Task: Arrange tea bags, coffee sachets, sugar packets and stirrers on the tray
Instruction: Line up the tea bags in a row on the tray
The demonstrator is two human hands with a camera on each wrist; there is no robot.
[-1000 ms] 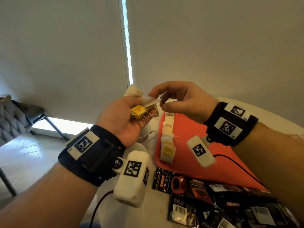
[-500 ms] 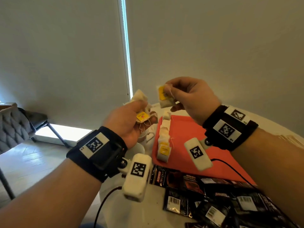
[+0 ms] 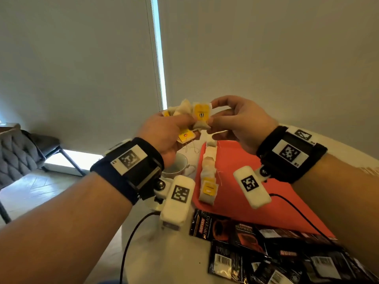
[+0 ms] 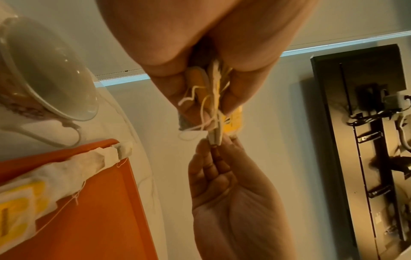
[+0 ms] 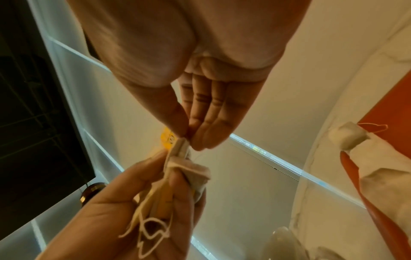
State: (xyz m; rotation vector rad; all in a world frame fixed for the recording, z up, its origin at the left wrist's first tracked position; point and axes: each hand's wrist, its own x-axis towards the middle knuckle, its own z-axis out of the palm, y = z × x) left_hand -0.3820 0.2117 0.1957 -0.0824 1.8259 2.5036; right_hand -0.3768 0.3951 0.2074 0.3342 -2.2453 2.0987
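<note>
Sachets (image 3: 266, 255) in head view only — wrists' blind spot.

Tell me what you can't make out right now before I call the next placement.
- How many tea bags the left hand grips: head view, fingers cover the bunch.
- Cup contents: head view, left wrist blocks it.
- Coffee sachets: head view, cut off at the bottom edge.
- Sugar packets, stirrers: in no view.

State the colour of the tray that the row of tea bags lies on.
Orange-red; the tray shows best in the head view, under the row of tea bags.
</note>
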